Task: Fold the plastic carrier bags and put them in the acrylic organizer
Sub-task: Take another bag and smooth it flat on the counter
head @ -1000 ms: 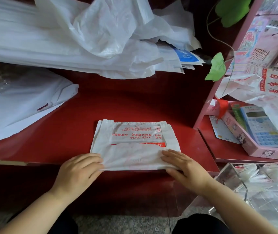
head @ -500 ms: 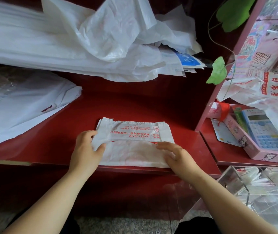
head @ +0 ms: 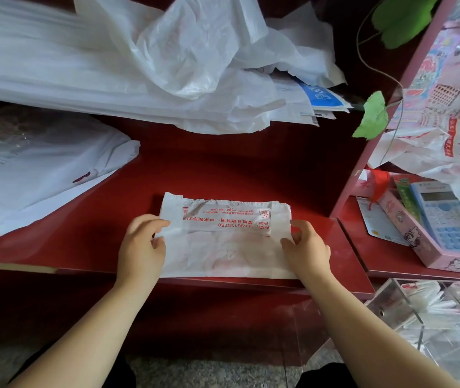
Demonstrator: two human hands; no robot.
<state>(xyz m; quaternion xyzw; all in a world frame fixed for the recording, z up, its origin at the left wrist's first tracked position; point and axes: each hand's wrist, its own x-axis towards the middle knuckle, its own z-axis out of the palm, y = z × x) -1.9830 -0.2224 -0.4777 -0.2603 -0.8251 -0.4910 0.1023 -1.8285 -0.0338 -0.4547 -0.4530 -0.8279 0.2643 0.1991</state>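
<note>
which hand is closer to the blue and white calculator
Right. The right hand pinches the right edge of the folded white plastic carrier bag, the side facing the blue and white calculator; the left hand pinches its left edge, farther off.

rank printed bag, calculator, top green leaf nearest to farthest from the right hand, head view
1. printed bag: gripped by the right hand at its right edge
2. calculator: side shelf, to the right
3. top green leaf: far upper right
</note>
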